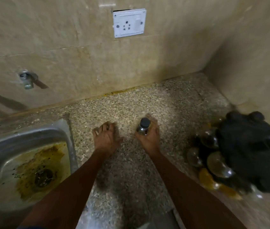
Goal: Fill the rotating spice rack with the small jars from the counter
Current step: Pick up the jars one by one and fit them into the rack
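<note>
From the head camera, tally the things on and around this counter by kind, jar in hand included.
Jars held in the right hand: 1, black-capped
Spice racks with jars, blurred, uncountable: 1
Sinks: 1
Wall taps: 1
Wall sockets: 1
Total: 5

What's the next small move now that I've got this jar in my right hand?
Probably carry the jar rightward to the spice rack and seat it in a free slot. Your right hand already grips it, the rack stands at the counter's right end, and the left hand holds nothing.
</note>
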